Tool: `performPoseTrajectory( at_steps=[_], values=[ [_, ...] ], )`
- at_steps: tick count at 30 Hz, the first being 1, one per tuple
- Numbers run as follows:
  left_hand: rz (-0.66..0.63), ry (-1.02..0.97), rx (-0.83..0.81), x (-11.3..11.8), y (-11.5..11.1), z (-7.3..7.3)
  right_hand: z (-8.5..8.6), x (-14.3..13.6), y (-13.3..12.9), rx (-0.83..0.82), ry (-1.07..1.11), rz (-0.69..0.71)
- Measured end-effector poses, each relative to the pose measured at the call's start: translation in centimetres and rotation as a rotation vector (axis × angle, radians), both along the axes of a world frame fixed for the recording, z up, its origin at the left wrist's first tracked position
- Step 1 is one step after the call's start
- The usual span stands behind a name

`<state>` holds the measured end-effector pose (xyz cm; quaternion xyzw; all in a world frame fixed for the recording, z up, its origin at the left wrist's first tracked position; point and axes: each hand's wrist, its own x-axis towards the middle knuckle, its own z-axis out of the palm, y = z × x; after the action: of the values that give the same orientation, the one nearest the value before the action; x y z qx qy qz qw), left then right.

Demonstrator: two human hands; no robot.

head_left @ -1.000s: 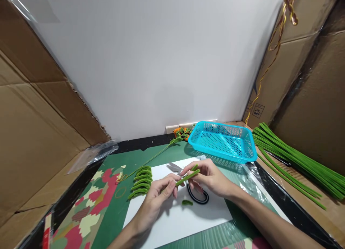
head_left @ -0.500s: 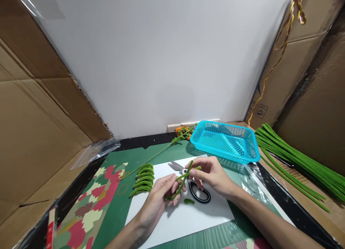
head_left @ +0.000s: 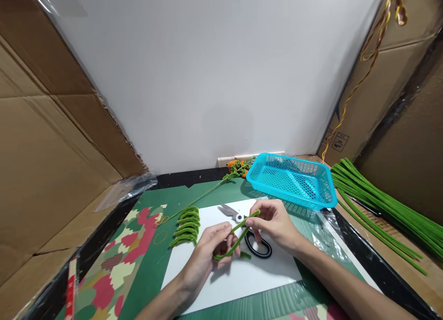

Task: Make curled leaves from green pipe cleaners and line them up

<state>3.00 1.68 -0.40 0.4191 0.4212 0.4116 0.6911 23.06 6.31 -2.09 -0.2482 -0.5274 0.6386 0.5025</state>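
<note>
A green pipe cleaner, bent into a loop, is held between both hands above a white sheet. My left hand is closed on the loop's left side. Thumb and fingers of my right hand pinch its ends, which meet at the upper right. Scissors with black handles lie on the sheet, partly behind my right hand. A short green piece rests beside them, partly hidden by my left fingers. Several curved green pipe-cleaner pieces sit in a column left of my left hand.
A blue plastic basket stands at the back right. Long green pipe cleaners lie in a bundle on the right. Behind, an orange-flowered stem stretches across the green mat. Cardboard walls flank the table.
The pipe cleaner's ends crossed in an X before; now they come together at my right fingertips. The short piece is now more covered by my left fingers. The view has shifted slightly.
</note>
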Motion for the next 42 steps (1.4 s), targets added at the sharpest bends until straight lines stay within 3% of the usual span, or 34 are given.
performPoseTrajectory(
  at_steps=[6,18,24,34,42],
  values=[
    [-0.104,0.096,0.089,-0.2,0.3,-0.1,0.0,-0.5,-0.4,-0.008,-0.030,-0.164],
    [-0.117,0.244,0.241,-0.2,0.5,-0.4,-0.2,-0.1,-0.1,-0.045,0.007,-0.131],
    [-0.150,0.337,0.292,-0.5,0.4,-0.6,-0.2,-0.2,-0.6,0.022,-0.023,-0.206],
    [-0.221,0.137,0.108,0.2,-0.4,0.3,1.0,0.0,-1.4,0.105,-0.133,-0.215],
    [-0.271,-0.069,-0.119,0.5,-0.7,0.1,1.0,-0.3,-1.7,-0.038,-0.039,-0.168]
  ],
)
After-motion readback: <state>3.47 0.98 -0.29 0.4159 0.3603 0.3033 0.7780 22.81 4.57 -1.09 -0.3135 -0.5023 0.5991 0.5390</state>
